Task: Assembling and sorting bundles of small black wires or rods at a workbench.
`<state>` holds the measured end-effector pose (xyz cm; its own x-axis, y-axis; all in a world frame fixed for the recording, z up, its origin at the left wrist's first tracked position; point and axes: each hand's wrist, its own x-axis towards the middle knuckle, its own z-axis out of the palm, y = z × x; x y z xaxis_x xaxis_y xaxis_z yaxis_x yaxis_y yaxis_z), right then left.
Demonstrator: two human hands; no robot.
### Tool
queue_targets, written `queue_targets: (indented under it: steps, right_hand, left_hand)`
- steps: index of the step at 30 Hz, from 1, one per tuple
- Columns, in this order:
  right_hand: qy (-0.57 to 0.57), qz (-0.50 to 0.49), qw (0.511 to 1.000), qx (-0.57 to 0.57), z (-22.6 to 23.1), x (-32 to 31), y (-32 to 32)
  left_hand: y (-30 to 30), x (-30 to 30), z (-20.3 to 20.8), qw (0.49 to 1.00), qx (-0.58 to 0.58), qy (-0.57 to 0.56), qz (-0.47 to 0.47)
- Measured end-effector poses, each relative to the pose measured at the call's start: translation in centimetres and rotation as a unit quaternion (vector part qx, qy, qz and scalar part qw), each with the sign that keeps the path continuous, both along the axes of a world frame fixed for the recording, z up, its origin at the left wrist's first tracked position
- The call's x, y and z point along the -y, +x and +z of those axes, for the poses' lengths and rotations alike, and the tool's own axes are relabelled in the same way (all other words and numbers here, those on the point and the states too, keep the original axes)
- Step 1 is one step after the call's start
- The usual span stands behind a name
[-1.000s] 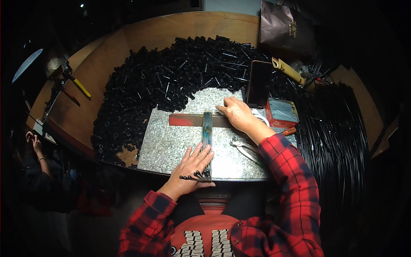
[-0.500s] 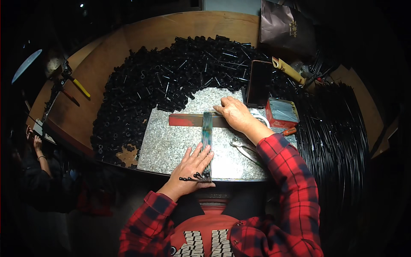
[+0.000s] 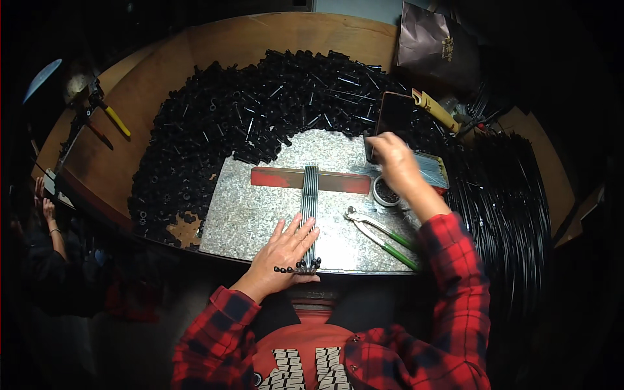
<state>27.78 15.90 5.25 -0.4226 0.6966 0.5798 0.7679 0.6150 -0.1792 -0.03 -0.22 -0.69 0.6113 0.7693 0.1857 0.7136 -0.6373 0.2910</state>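
Observation:
A bundle of thin dark rods lies lengthwise toward me, its far ends resting across a red-and-brown bar. My left hand lies over the near part of the rods, fingers outstretched. Small black knobbed ends fan out beside its palm at the table edge. My right hand is raised near a box of thin pale pins; motion blurs its fingers, so whether they hold anything cannot be made out. Below it are a round dish of small dark bits and green-handled pincers.
A large heap of black tubular parts surrounds the speckled stone slab. A phone leans behind my right hand. Long black rods hang at the right. A dark paper bag stands behind; another person's hands show far left.
My right hand has moved right, from beside the rods' far ends to the pin box, uncovering the bar's right end, the dish and the pincers. My left hand stays on the rods.

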Motion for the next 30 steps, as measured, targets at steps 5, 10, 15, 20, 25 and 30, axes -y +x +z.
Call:
queue_targets:
  steps: [5, 10, 15, 20, 25, 30]
  right_hand:
    - [-0.067, -0.202, 0.959, 0.189, -0.3, -0.2, 9.9]
    - [-0.1, -0.211, 0.942, 0.242, -1.2, 0.0, 11.7]
    - [-0.007, -0.194, 0.969, 0.155, -1.5, 1.3, 11.9]
    - [-0.008, -0.181, 0.981, 0.07, 0.7, 3.6, 10.6]
    - [-0.029, -0.077, 0.99, -0.112, 6.1, 9.2, 4.1]
    - [0.028, 0.088, 0.995, -0.029, 9.3, 16.4, -1.5]
  left_hand:
    - [0.3, -0.2, 0.1, 1.0, 0.009, -0.007, -0.002]
    - [-0.2, 0.4, 0.2, 1.0, 0.02, 0.013, 0.017]
    - [-0.6, 0.5, 0.8, 0.998, 0.046, 0.029, -0.021]
    - [-0.8, 1.1, 6.5, 0.949, 0.293, -0.071, -0.088]
    - [0.4, 2.0, 12.6, 0.873, 0.433, -0.119, -0.191]
    - [0.7, 2.6, 13.1, 0.886, 0.429, -0.078, -0.161]
